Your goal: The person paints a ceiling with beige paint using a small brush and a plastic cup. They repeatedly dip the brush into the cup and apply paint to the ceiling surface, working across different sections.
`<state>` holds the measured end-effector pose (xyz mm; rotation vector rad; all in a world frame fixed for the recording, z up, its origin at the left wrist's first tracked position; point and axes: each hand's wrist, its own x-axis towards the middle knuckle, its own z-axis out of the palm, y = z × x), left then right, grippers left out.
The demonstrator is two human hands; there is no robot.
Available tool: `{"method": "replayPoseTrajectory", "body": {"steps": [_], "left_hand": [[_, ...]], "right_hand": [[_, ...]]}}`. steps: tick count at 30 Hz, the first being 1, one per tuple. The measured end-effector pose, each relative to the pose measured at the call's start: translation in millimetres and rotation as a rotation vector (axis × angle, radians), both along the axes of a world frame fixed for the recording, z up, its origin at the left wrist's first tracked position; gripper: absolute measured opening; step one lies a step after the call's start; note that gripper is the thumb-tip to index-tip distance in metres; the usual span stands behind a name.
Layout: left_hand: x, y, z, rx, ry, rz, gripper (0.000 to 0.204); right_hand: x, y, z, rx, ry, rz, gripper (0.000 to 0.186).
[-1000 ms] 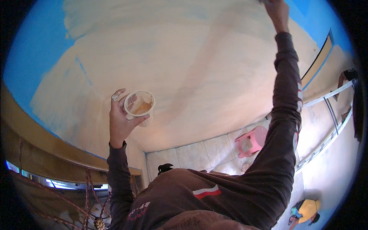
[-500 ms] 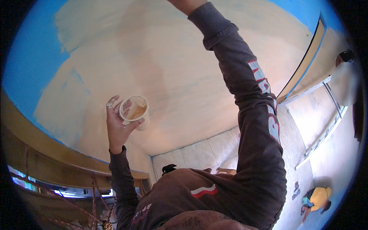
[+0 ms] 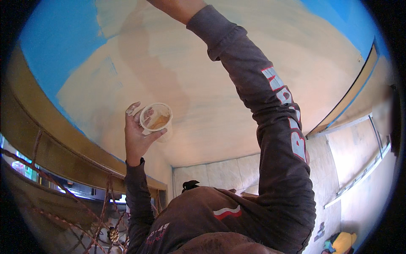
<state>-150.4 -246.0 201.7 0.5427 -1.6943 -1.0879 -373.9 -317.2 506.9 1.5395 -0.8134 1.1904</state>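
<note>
My left hand (image 3: 138, 137) is wrapped round a translucent plastic tub (image 3: 168, 132), its thumb on the near side and its other fingers at the far left. Tan paint coats the inside of the tub, and pale smears mark my fingers. Beyond the tub spreads a wall (image 3: 220, 97) covered in cream paint, with bright blue paint (image 3: 63, 46) around its edges. My right arm (image 3: 249, 72), in a dark sleeve, stretches up across the wall. Only its bare wrist shows at the top edge; the hand itself is cut off, so anything in it is hidden.
Twisted metal bars (image 3: 69, 190) and a brown ledge (image 3: 63, 139) run along the left. At the right are a door-like frame edge (image 3: 347, 99) and a ladder (image 3: 363, 175). A person in yellow (image 3: 343, 242) is low on the tiled floor (image 3: 319, 199), lower right.
My right wrist has shifted left along the top edge. The tub and my left hand sit slightly further right in view. The view has turned, so the person in yellow appears lower.
</note>
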Motion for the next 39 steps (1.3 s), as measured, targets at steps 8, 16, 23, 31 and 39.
{"method": "replayPoseTrajectory", "body": {"steps": [8,16,23,31,39], "left_hand": [[11,15,8,0.015,-0.024,0.145,0.103],[2,2,-1,0.012,-0.052,0.103,0.105],[2,-13,-44,-0.006,-0.136,0.067,0.11],[-20,8,-65,-0.066,-0.174,0.021,0.111],[-29,20,-76,-0.054,-0.168,-0.011,0.115]], "right_hand": [[23,27,-13,0.176,-0.091,0.503,0.016],[-41,112,-105,0.851,-0.719,0.727,0.029],[-53,121,-213,1.199,-0.902,0.621,0.02],[-45,125,-246,1.334,-0.513,0.631,0.021],[-26,123,-254,1.454,-0.042,0.426,0.016]]}}
